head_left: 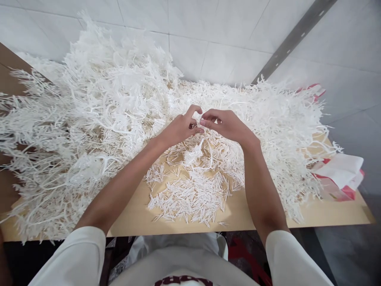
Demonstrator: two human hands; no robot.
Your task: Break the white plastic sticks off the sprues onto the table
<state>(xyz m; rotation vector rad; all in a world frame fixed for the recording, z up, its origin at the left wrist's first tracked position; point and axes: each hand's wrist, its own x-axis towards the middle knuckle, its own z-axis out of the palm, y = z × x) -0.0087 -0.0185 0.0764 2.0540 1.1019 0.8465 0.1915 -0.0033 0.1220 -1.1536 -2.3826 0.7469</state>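
Note:
My left hand (186, 126) and my right hand (228, 124) meet over the middle of the table. A thin white plastic sprig (198, 117) shows between their fingertips, partly hidden by the fingers. The left index finger is bent and raised, with the other fingers curled beneath. My right thumb and fingers pinch together close to the left fingertips. Just below hangs or lies a white branched clump (193, 154); whether it joins the held sprig I cannot tell. Nearer me is a loose heap of small white forked pieces (190, 196).
A tall pile of white branched plastic sprigs (101, 103) covers the left side. Another pile (285, 131) spreads at the right, beside a red and white plastic bag (341, 174). The yellowish tabletop (133, 222) ends near my body. Behind stand a tiled wall (190, 47) and a slanting metal post (293, 37).

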